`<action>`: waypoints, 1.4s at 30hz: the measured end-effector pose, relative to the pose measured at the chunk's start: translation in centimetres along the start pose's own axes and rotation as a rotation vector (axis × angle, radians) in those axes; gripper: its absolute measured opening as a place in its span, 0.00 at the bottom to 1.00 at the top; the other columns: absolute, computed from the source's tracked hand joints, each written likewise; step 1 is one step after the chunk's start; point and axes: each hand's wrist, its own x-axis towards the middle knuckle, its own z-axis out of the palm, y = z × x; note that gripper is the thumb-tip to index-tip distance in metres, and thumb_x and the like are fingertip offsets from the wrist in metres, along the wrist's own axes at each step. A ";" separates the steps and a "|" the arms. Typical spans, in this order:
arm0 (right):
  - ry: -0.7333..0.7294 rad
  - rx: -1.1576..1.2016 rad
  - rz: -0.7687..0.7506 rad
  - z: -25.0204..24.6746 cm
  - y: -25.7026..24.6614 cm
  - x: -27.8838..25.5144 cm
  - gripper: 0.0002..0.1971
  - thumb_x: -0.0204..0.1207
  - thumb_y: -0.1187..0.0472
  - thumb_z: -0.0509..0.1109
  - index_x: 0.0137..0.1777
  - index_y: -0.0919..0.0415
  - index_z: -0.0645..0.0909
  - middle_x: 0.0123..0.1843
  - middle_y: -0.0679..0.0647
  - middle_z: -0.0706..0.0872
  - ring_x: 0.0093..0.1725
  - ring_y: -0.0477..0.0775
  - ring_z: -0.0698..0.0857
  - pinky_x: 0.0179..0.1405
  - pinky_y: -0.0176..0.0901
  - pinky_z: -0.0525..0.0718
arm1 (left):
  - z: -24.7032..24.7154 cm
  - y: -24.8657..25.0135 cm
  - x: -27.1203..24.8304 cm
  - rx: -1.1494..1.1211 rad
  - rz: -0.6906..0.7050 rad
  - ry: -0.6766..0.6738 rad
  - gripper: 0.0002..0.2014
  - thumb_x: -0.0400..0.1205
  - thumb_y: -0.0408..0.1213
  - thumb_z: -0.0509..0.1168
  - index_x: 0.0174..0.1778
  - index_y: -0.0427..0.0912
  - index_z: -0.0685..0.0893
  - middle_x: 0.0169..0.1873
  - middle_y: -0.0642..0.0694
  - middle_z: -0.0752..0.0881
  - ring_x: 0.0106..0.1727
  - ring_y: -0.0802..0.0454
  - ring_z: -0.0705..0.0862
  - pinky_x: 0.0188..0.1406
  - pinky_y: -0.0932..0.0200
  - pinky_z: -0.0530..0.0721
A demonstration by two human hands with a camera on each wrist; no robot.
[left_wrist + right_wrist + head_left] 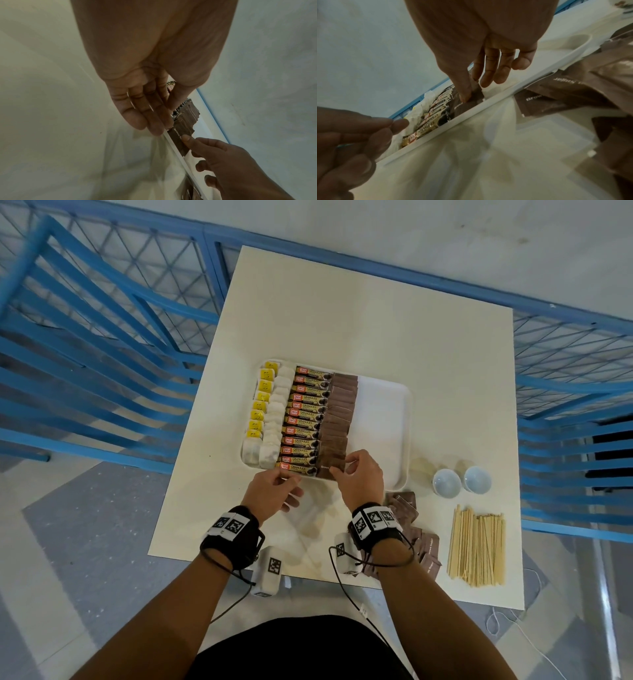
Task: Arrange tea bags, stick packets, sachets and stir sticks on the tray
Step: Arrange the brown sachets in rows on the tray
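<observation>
- Tray (390, 419): white plastic, rounded corners, raised rim; right strip bare
- On it, left to right: tea bags (270, 419) with yellow tags, a column of glossy stick packets (303, 419) printed "GRANULES", a column of matte brown sachets (337, 419) overlapping like shingles
- Your right hand (361, 474) is at the tray's near edge; thumb and forefinger pinch the nearest sachet (327, 469), other fingers loosely spread
- Right wrist view shows the thumb tip pressed on that sachet's near corner, just inside the rim; head view hides this under the knuckles
- Your left hand (274, 491) sits just beside the near rim, by the nearest stick packet; fingers loosely curled; I can't tell whether the tips touch the rim or hold anything
- Left wrist view shows straightish fingers (154, 127) ending at the rim, your right forefinger touching the sachet lettering
- Only the head view shows the rest on the cream table (342, 320): loose sachets (424, 546) in a heap by your right wrist, flat wooden stir sticks (478, 546) in a bundle to the right, two small white bowls (460, 481) beyond them
</observation>
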 end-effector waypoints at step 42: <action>-0.131 0.065 0.040 -9.2 15.6 -7.7 0.29 0.72 0.56 0.79 0.71 0.52 0.73 0.65 0.51 0.75 0.65 0.52 0.74 0.70 0.48 0.74 | 17.2 -3.1 -2.6 0.942 0.440 0.018 0.25 0.73 0.46 0.81 0.64 0.51 0.80 0.64 0.50 0.83 0.64 0.43 0.77 0.64 0.45 0.75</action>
